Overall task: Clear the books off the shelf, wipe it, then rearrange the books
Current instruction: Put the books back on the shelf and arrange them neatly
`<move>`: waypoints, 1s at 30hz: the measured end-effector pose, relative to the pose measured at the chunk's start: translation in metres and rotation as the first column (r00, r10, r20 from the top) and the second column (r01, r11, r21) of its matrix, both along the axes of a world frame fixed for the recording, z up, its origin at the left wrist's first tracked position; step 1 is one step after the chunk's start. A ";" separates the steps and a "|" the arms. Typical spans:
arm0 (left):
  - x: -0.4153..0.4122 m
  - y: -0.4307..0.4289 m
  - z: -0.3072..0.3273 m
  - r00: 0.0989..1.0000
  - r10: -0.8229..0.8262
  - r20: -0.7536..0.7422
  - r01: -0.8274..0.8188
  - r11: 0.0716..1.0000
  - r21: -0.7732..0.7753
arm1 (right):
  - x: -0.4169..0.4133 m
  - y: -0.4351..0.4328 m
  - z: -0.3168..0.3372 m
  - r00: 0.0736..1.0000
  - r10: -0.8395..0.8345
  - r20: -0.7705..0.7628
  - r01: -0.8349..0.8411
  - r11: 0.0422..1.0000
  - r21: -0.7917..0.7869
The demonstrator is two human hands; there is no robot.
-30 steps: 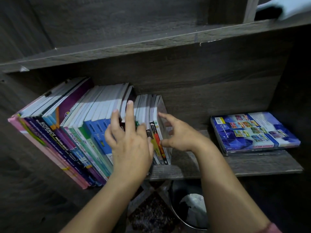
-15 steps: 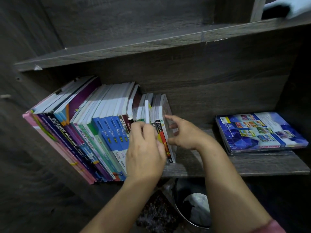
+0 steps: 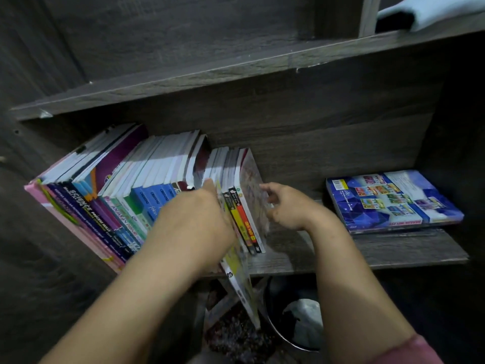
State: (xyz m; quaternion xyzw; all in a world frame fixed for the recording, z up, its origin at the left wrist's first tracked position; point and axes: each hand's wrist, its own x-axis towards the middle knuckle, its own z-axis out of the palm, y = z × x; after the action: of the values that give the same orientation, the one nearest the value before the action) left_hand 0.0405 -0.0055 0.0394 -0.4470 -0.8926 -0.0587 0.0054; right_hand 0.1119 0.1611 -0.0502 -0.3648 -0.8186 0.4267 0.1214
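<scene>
A row of upright books (image 3: 126,190) leans left on the grey wooden shelf (image 3: 393,248). My left hand (image 3: 194,219) grips a thin yellow-and-white book (image 3: 240,279) that juts out past the shelf's front edge, near the row's right end. My right hand (image 3: 286,206) touches the cover of the last standing book (image 3: 253,179) with loosely bent fingers. A blue book (image 3: 393,200) lies flat at the shelf's right end.
Another grey shelf board (image 3: 236,72) runs above, with a pale cloth (image 3: 441,11) at its top right. Below the shelf sit a dark round bin (image 3: 294,327) with a white bag in it and a dark patterned mat (image 3: 236,334).
My left hand has taken hold of a thin book and drawn it forward out of the row, over the shelf's edge. My right hand stays against the end book.
</scene>
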 end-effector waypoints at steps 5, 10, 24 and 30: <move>0.002 -0.002 0.038 0.989 -0.133 0.072 0.144 0.971 -0.192 | 0.025 0.009 0.013 0.998 -0.053 0.015 0.053 0.999 -0.004; 0.014 0.027 0.024 0.976 -0.218 0.003 0.217 0.970 -0.114 | 0.033 0.013 0.018 0.996 -0.085 0.001 0.084 0.994 0.075; -0.015 0.079 -0.037 0.872 -0.123 -0.473 0.213 0.967 0.141 | -0.023 -0.005 -0.047 0.961 0.073 0.268 -0.060 0.997 -0.056; -0.059 0.035 0.008 0.813 -0.008 -0.583 0.246 0.911 0.331 | -0.038 -0.010 -0.070 0.983 -0.023 0.180 0.048 0.990 -0.134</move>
State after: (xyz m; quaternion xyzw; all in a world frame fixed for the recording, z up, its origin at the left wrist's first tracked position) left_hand -0.0181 0.0295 0.0477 -0.4934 -0.7871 -0.0997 0.3565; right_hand 0.0735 0.1512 -0.1201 -0.4235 -0.7880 0.4459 0.0300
